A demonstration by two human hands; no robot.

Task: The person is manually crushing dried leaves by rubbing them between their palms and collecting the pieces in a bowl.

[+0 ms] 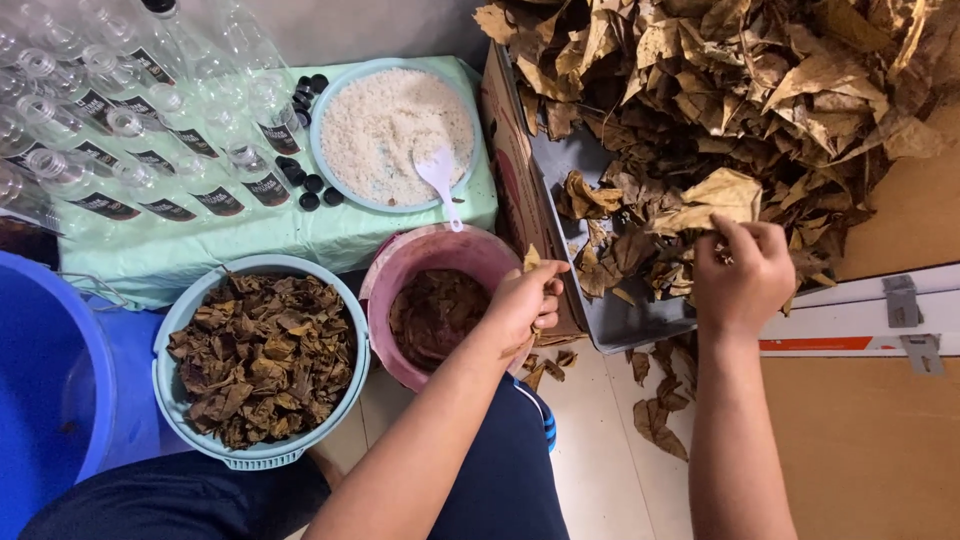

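Observation:
My left hand (527, 300) is closed on a small piece of dried brown leaf, just over the right rim of a pink bucket (385, 285) that holds dark wet leaves. My right hand (742, 275) pinches a large dry leaf (715, 200) at the near edge of a big heap of dried leaves (740, 90), which is piled on an opened cardboard box (510, 170).
A light blue basket (168, 385) full of dried leaves sits left of the pink bucket. Behind it, a cloth-covered stand carries a bowl of white grains (395, 125) with a white spoon, several clear bottles (120, 130) and black caps. A blue tub (45, 380) is at far left. Loose leaves lie on the floor.

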